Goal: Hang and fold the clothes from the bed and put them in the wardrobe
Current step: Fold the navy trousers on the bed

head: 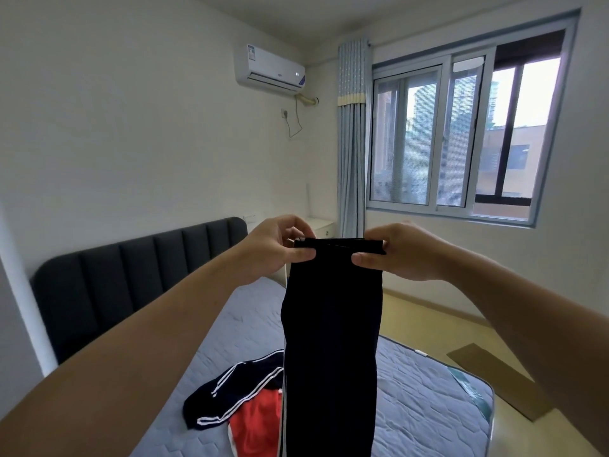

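Note:
A pair of black trousers (pixel 331 341) hangs straight down in front of me, held up at chest height above the bed (pixel 425 400). My left hand (pixel 276 249) pinches the left end of the waistband and my right hand (pixel 402 252) pinches the right end, stretching it flat between them. A white stripe runs down the trousers' left edge. On the bed below lie a dark garment with white stripes (pixel 227 394) and a red garment (pixel 257 423), partly hidden behind the hanging trousers.
The bed has a grey quilted cover and a dark padded headboard (pixel 131 275) at the left. A flat piece of cardboard (pixel 494 377) lies on the yellow floor to the right. A window (pixel 461 133), curtain and air conditioner are on the far walls. No wardrobe is in view.

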Available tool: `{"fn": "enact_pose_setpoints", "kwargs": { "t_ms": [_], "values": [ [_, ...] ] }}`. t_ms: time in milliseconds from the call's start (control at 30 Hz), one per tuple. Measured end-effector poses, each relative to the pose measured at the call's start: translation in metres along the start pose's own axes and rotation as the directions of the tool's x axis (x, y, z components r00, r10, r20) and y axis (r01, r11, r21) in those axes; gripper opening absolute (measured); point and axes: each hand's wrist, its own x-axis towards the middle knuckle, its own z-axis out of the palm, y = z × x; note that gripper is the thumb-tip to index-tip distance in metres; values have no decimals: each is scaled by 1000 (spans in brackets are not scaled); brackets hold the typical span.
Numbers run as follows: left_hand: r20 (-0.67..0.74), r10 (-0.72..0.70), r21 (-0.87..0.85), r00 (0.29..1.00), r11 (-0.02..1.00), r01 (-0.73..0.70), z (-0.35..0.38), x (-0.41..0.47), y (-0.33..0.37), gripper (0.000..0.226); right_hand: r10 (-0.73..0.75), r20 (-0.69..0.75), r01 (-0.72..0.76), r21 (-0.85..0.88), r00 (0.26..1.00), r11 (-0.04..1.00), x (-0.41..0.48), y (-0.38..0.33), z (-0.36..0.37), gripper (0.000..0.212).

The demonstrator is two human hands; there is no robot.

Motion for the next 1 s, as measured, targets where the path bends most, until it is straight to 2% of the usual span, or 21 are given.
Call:
{"fn": "enact_pose_setpoints", "kwargs": {
  "t_ms": [233, 367, 500, 600, 667, 733, 800, 833, 900, 933, 967, 1000],
  "values": [
    [-29, -21, 12, 999, 1000, 21, -2, 6, -6, 31, -21, -37, 21, 15, 999, 1000, 3, 3, 5, 29],
    [31, -32, 80, 999, 996, 30, -4, 7, -9, 32, -54, 13, 54, -73, 998, 996, 3, 4, 8, 31],
    [45, 3, 210, 999, 978, -13, -4, 8, -11, 26, -52, -14, 51, -36, 999, 998, 3, 8, 8, 31],
    [51, -9, 310, 999, 951, -8, 1, 8, -7, 20, -48, -30, 46, -74, 998, 996, 3, 6, 15, 34],
    [-35, 77, 362, 996, 930, -59, 5, 9, -8, 18, -19, -48, 20, 23, 999, 1000, 2, 7, 15, 27],
    [-77, 151, 428, 986, 898, -104, 11, 9, -11, 19, 21, 5, -21, 91, 1000, 996, 1, 7, 7, 21],
    [23, 62, 449, 998, 891, -66, 19, 9, -11, 19, 22, 16, -20, -112, 1000, 994, 1, 10, 5, 29],
    [50, 44, 465, 998, 883, -62, 20, 10, -12, 20, -3, -36, -5, -221, 999, 975, 0, 9, 8, 31],
    [-55, 172, 514, 984, 850, -120, 20, 15, -11, 22, -42, -128, 14, -208, 991, 978, -1, 8, 17, 29],
    [-113, 225, 517, 968, 845, -136, 20, 17, -13, 22, -13, -122, -2, -126, 992, 992, -1, 7, 18, 28],
    [-116, 218, 510, 969, 850, -130, 20, 18, -14, 22, 28, -36, -31, -84, 999, 996, -1, 4, 16, 26],
    [-57, 145, 488, 988, 867, -99, 22, 18, -14, 23, 48, 54, -42, -106, 997, 994, -2, 2, 14, 25]
  ]
}}
